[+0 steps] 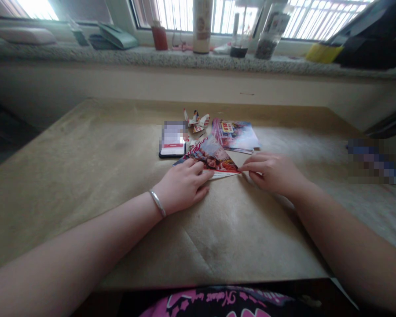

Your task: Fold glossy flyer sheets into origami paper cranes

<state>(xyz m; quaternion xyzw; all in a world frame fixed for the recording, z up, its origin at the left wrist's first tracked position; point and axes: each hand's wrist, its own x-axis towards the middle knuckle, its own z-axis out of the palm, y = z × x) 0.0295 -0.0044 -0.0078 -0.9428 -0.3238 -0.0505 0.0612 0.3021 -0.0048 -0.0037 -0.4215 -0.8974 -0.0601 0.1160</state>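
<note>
A glossy printed sheet [218, 154], folded into a triangle, lies on the table in front of me. My left hand [183, 185], with a silver bangle at the wrist, rests on its left part with the fingers spread out over the paper. At the right corner of the triangle, my right hand [273, 171] has thumb and forefinger closed on the paper tip. Just beyond the triangle stands a folded paper figure [197, 122] with several pointed tips. A phone [172, 149] lies to its left, its screen partly blurred out.
Several more printed sheets [240, 134] are stacked behind the triangle, to the right. A tan cover [86, 176] spreads over the table. On the stone windowsill [171, 56] stand a red container [159, 37], bottles and a yellow item [323, 53]. A blurred-out object [379, 162] is at far right.
</note>
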